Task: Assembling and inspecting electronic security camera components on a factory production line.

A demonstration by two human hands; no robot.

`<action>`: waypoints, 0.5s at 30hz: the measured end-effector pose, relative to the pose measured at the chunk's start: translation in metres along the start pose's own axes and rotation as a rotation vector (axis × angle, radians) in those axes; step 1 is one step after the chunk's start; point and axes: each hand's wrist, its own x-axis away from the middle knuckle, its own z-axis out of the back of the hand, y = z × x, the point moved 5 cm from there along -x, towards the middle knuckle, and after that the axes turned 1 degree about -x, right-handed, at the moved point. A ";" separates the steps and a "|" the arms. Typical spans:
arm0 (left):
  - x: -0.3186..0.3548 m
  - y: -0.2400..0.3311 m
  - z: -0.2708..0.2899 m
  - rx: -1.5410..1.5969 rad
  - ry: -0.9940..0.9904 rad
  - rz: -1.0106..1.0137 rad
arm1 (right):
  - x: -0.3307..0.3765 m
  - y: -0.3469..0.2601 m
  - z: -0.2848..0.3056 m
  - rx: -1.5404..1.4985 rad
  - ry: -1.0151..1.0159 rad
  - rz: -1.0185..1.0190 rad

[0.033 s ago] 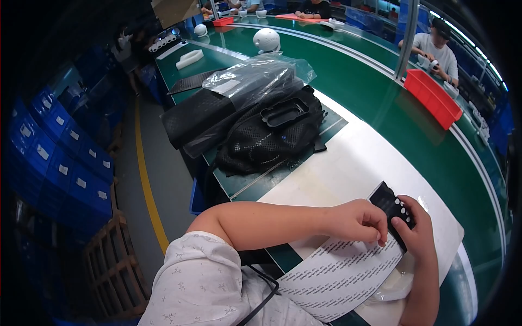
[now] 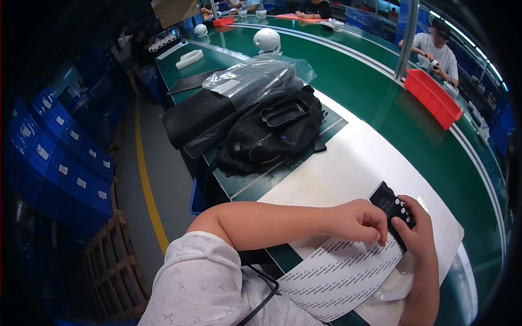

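My right hand (image 2: 417,228) grips a black sheet (image 2: 384,200) with a row of white round spots along one side, thumb on its face and fingers behind the far edge. Just left of it, my left hand (image 2: 361,220) is closed, its fingers curled and the fingertips pressed together over the sheet's lower part. Whatever those fingertips hold, if anything, is too small to make out. Below both hands, a long white sheet with repeated dark print (image 2: 340,277) reaches down toward my lap. Whether it joins the black sheet is hidden by my left hand. A clear plastic wrapping (image 2: 396,287) lies beside my right forearm.
A white board (image 2: 348,163) covers the near green table. Beyond it lie a black mesh bag (image 2: 255,141) and clear plastic bags (image 2: 255,76). A red bin (image 2: 432,98) stands at right, near a seated person (image 2: 443,54). Blue crates (image 2: 65,146) are stacked at left.
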 end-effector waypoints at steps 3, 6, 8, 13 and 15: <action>-0.001 -0.001 0.000 0.007 -0.003 -0.004 | 0.000 0.000 0.001 -0.009 0.001 0.010; 0.000 0.000 0.000 -0.003 -0.003 -0.018 | 0.000 0.001 0.000 -0.002 0.006 0.006; -0.002 -0.001 -0.001 -0.011 -0.005 -0.024 | 0.000 0.001 0.001 -0.007 0.005 0.007; -0.001 -0.001 -0.001 0.056 0.021 0.046 | 0.001 -0.002 0.000 -0.016 0.003 -0.010; -0.003 -0.002 -0.001 0.045 0.014 0.050 | 0.001 -0.001 0.001 -0.007 0.003 0.005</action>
